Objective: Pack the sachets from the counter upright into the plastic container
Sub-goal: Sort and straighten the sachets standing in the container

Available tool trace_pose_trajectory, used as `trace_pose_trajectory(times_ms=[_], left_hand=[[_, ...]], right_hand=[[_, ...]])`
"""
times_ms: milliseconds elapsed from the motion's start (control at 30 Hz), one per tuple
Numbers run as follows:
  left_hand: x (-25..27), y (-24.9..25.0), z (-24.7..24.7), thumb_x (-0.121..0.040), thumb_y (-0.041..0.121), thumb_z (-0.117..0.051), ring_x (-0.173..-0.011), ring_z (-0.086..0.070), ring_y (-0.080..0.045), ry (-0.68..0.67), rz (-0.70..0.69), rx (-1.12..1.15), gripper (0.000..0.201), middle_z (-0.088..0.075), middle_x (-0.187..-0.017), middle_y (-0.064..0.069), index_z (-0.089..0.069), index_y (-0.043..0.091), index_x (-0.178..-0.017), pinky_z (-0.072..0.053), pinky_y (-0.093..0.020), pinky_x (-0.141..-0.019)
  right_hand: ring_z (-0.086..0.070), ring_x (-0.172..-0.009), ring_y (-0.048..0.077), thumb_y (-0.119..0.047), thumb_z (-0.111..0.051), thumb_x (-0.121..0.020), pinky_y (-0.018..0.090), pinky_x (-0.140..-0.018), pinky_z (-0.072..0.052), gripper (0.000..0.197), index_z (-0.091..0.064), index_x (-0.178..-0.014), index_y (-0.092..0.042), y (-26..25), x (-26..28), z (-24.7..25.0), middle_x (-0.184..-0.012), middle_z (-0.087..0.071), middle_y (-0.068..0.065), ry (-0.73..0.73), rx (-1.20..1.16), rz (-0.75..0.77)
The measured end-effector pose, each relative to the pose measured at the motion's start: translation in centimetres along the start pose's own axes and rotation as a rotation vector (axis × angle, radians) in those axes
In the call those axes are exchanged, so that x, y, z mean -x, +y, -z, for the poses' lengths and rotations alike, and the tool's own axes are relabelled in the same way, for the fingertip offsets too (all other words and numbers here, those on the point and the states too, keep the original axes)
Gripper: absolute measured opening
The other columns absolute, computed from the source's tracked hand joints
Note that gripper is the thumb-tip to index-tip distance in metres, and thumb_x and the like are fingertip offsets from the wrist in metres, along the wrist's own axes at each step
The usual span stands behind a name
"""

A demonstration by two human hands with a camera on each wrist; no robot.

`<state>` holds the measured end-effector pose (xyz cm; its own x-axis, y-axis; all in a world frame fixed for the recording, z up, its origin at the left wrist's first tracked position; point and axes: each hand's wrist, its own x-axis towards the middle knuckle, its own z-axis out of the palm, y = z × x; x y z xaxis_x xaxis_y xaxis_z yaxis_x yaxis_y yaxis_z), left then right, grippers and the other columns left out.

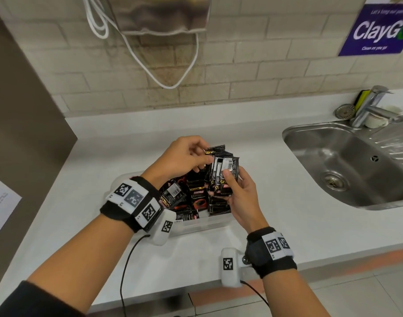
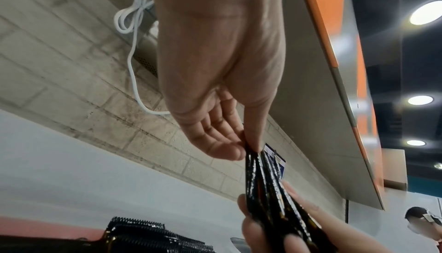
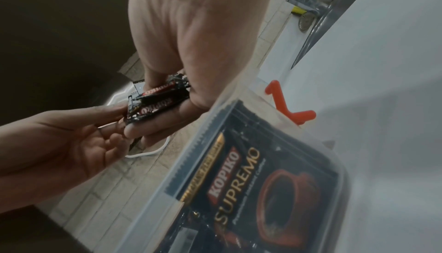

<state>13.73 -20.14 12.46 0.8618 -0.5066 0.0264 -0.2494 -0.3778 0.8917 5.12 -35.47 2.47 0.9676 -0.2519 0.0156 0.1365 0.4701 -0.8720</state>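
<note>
— Sachets, how are they seen?

— Black glossy packets with crimped, serrated ends are seen; white barcode panels are shown on the backs, and "KOPIKO" in red and white is read on the fronts in the right wrist view. A fanned bundle of several is held upright above the plastic container.

— And what is kept in that container?

— A clear, rectangular tub is set on the white counter, and more black sachets are packed inside. Some are stood on edge along the right side; others are leaned or laid flat toward the left. A packet marked "KOPIKO SUPREMO", with a red cup printed on it, is pressed against the clear wall in the right wrist view.

— Where is the bundle placed relative to the hands?

— Its lower ends are gripped by the right hand, thumb across the front and fingers curled behind. Its top edges are pinched by the left hand between thumb and fingertips, the other fingers being loosely bent. The bundle is thus clamped between both hands, just above the tub's far right part.

— Anything else noted?

— A steel sink is seen to the right, well apart.
</note>
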Motion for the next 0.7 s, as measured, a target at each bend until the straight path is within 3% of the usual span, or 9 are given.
trace_pose_trajectory(times_ms=[200,333,400,467,567,700], left_hand=[[-0.2,-0.1,1.4,-0.09,0.005,-0.072,-0.059,-0.065,-0.014,0.094,0.039,0.077,0.013,-0.062,-0.075,-0.006,-0.064,0.012,-0.098,-0.055,-0.026,-0.06],[-0.1,-0.7,2.3,-0.09,0.005,-0.071,-0.059,-0.068,-0.014,0.13,0.091,0.055,0.014,-0.062,-0.075,-0.004,-0.064,0.017,-0.093,-0.056,-0.025,-0.06],[0.1,-1.1,2.5,-0.09,0.005,-0.071,-0.059,-0.068,-0.013,0.136,0.117,0.044,0.015,-0.063,-0.074,-0.003,-0.064,0.018,-0.091,-0.057,-0.026,-0.06],[0.5,-1.6,2.4,-0.09,0.007,-0.071,-0.061,-0.069,-0.014,0.107,0.15,0.004,0.014,-0.062,-0.075,-0.002,-0.063,0.018,-0.093,-0.059,-0.029,-0.063],[0.9,-2.5,1.8,-0.09,0.008,-0.071,-0.066,-0.071,-0.018,0.006,0.193,-0.104,0.012,-0.063,-0.074,-0.002,-0.063,0.015,-0.094,-0.062,-0.035,-0.069],[1.4,-3.4,0.6,-0.087,0.004,-0.072,-0.071,-0.074,-0.02,-0.114,0.223,-0.301,0.017,-0.07,-0.081,-0.007,-0.062,0.017,-0.091,-0.063,-0.033,-0.07]], right_hand=[[-0.064,-0.111,0.044,-0.024,-0.066,-0.093,0.048,-0.075,-0.061,0.035,-0.061,-0.125,-0.012,-0.1,0.1,0.1,-0.123,-0.067,0.024,0.091,-0.041,0.004],[-0.068,-0.109,0.034,-0.019,-0.063,-0.098,0.042,-0.073,-0.061,0.021,-0.062,-0.119,-0.017,-0.5,0.2,-0.1,-0.118,-0.07,0.014,0.11,-0.006,0.036],[-0.067,-0.11,0.031,-0.018,-0.062,-0.099,0.045,-0.076,-0.061,0.017,-0.062,-0.116,-0.018,-0.7,0.2,0.1,-0.115,-0.071,0.011,0.12,-0.006,0.046],[-0.065,-0.113,0.034,-0.018,-0.061,-0.099,0.052,-0.083,-0.06,0.015,-0.061,-0.114,-0.018,-0.9,0.3,0.3,-0.116,-0.07,0.013,0.125,-0.014,0.046],[-0.065,-0.115,0.036,-0.017,-0.061,-0.099,0.052,-0.083,-0.06,0.016,-0.06,-0.115,-0.017,-1.1,0.2,0.4,-0.118,-0.069,0.014,0.129,-0.02,0.046],[-0.065,-0.113,0.038,-0.018,-0.062,-0.099,0.058,-0.085,-0.058,0.02,-0.058,-0.118,-0.014,-0.7,0.2,0.4,-0.115,-0.068,0.014,0.135,-0.004,0.046]])
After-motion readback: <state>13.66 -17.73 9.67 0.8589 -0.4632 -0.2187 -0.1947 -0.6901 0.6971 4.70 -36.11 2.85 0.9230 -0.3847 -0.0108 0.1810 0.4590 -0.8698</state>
